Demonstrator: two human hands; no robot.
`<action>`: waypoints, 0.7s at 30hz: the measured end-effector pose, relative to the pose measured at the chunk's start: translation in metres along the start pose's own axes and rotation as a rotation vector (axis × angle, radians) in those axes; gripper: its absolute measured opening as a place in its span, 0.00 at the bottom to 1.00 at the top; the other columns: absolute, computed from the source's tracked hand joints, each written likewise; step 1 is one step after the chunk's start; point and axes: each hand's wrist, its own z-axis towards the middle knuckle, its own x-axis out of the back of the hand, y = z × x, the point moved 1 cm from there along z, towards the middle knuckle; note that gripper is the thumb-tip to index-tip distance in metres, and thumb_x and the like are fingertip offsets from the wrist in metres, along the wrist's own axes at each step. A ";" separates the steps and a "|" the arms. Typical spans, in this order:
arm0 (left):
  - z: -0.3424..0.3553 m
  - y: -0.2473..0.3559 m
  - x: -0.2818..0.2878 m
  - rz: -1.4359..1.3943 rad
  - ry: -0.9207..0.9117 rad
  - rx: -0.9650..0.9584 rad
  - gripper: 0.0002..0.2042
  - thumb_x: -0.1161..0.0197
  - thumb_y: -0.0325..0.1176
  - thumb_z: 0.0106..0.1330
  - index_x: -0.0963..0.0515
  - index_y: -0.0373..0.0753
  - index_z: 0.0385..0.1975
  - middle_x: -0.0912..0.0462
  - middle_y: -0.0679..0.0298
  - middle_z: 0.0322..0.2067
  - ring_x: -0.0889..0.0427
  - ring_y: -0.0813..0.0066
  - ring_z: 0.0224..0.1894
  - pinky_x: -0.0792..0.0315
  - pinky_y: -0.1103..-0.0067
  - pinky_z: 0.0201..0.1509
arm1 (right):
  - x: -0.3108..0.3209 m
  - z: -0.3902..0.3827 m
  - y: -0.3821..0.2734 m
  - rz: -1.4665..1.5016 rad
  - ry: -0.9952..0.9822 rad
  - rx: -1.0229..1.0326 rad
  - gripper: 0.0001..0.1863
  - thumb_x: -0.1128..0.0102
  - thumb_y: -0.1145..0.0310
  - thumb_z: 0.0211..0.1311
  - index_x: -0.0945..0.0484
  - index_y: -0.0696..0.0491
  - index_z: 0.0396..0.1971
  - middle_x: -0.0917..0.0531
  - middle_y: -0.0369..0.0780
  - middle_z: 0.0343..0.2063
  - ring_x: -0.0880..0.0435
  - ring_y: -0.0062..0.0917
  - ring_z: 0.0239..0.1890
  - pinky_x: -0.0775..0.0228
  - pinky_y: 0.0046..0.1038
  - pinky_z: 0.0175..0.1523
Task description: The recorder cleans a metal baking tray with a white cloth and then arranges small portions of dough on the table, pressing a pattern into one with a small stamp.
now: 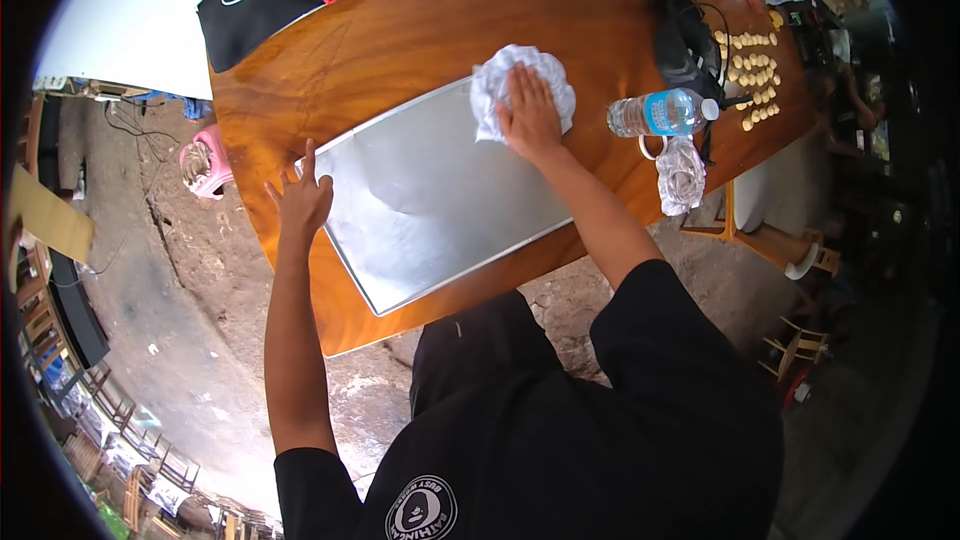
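Observation:
A flat silver metal panel (pixel 440 200) with a thin raised rim lies at a slant on the wooden table (pixel 430 20). Over its far right corner, my right hand (pixel 532 112) holds a bunched white cloth (pixel 555 75) under its fingers, pressed down with the palm. The cloth hides that corner and partly overhangs onto the wood. My left hand (pixel 303 198) is at the panel's left corner, fingers spread and nothing held. Whether its fingertips touch the rim I cannot tell.
Right of the panel are a water bottle (pixel 655 114) lying on its side, a rolled whitish cloth (pixel 682 178), a black bag (pixel 682 40) and rows of small tan pieces (pixel 752 70). A black case (pixel 280 0) with a coiled white cable lies far left. A pink stool (pixel 207 162) stands beyond the left edge.

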 end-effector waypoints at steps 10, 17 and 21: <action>0.006 -0.033 -0.022 0.106 0.116 -0.100 0.26 0.59 0.42 0.68 0.36 0.53 0.68 0.47 0.62 0.74 0.45 0.36 0.71 0.66 0.37 0.71 | 0.011 -0.009 -0.052 0.210 -0.205 0.366 0.32 0.52 0.52 0.70 0.38 0.52 0.68 0.41 0.45 0.71 0.46 0.41 0.74 0.60 0.43 0.76; 0.000 -0.014 -0.014 0.071 0.250 -0.292 0.12 0.55 0.36 0.70 0.29 0.38 0.27 0.52 0.69 0.76 0.44 0.30 0.70 0.62 0.26 0.64 | -0.030 0.015 -0.098 -0.152 0.125 -0.357 0.35 0.59 0.51 0.72 0.42 0.61 0.69 0.44 0.51 0.72 0.50 0.44 0.75 0.65 0.46 0.77; -0.009 -0.043 -0.010 -0.461 0.226 -0.334 0.18 0.52 0.28 0.66 0.28 0.45 0.55 0.49 0.60 0.75 0.37 0.47 0.70 0.50 0.48 0.71 | -0.035 -0.005 -0.250 0.109 0.045 0.025 0.36 0.61 0.52 0.71 0.42 0.66 0.68 0.49 0.56 0.73 0.54 0.48 0.76 0.69 0.49 0.77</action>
